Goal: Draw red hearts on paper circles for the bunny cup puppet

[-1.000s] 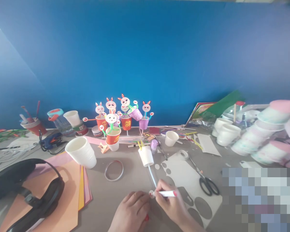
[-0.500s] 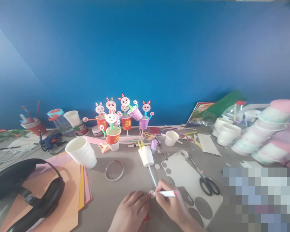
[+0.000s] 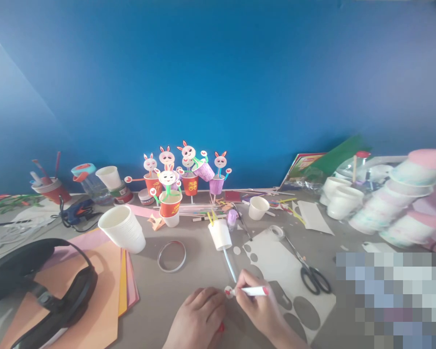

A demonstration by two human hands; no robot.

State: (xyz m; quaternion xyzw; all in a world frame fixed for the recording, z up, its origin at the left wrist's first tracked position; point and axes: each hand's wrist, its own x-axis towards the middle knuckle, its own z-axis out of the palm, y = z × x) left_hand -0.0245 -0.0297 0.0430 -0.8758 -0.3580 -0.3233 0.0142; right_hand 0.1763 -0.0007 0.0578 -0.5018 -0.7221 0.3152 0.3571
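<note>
My right hand (image 3: 256, 303) pinches a white marker (image 3: 255, 291) with a red end, held nearly level. Its tip rests on a small white paper circle (image 3: 227, 291) that carries a red mark. Beside the circle, my left hand (image 3: 199, 317) is closed, its fingertips against or very near the paper. A bit of something red (image 3: 222, 327) shows under the left palm; most of it is hidden. Just beyond the hands lies a white paper cup (image 3: 220, 235) with yellow strips at its top and a pale blue stick (image 3: 229, 265) reaching toward the right hand.
Cut cardboard (image 3: 272, 257) and black-handled scissors (image 3: 314, 280) lie to the right. A tape roll (image 3: 172, 257), stacked cups (image 3: 125, 230), coloured paper (image 3: 107, 300) and a black headset (image 3: 63, 295) are on the left. Rabbit-faced cup figures (image 3: 169, 186) stand by the blue wall.
The marker and my right hand have shifted very slightly to the right. My left hand stays where it was, and the other things look the same.
</note>
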